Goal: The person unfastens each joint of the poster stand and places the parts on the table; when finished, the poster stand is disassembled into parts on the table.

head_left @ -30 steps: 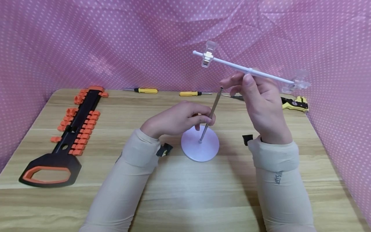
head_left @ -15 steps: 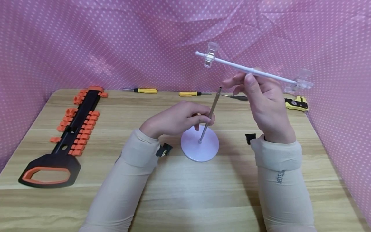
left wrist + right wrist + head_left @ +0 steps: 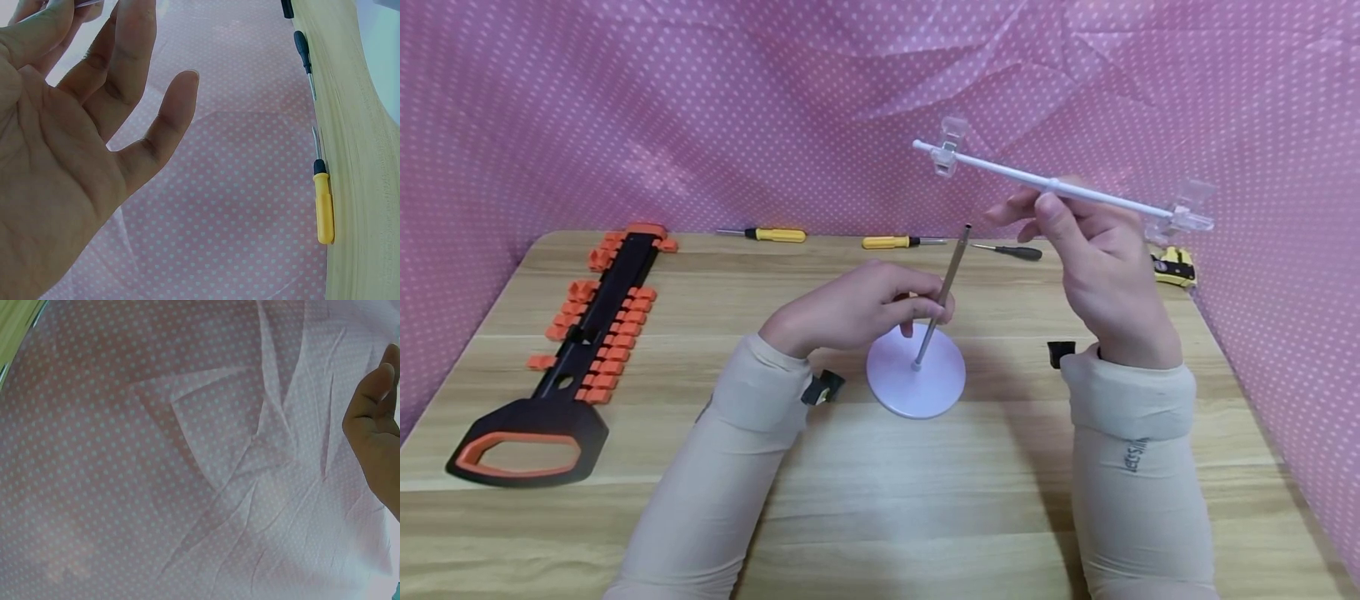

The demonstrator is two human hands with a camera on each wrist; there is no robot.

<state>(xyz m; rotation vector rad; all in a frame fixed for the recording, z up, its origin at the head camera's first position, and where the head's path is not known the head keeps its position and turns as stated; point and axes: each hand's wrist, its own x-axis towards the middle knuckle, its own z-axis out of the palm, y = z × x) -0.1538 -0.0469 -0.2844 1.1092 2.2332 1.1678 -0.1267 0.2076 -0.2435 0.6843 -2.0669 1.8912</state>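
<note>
In the head view a round white base (image 3: 917, 390) stands on the table with a thin metal rod (image 3: 957, 258) rising from it, tilted to the right. My left hand (image 3: 857, 307) pinches the rod below its middle between thumb and fingers. The left wrist view shows the palm and fingers of that left hand (image 3: 81, 125) up close. Higher and to the right, my right hand (image 3: 1105, 267) pinches a white crossbar (image 3: 1000, 172) near its middle. Clear plastic clips (image 3: 950, 150) sit near both ends of the bar. The rod's top is apart from the bar.
A black rack with orange clips (image 3: 598, 308) lies at the left. Along the table's back edge are two yellow-handled screwdrivers (image 3: 778, 235), a dark-handled pointed tool (image 3: 1018, 252) and a yellow-and-black tool (image 3: 1176, 268). A pink dotted curtain (image 3: 737, 117) hangs behind.
My right hand has shifted slightly to the right, and the crossbar's left end has dropped a little. The left hand, rod and base have stayed nearly still.
</note>
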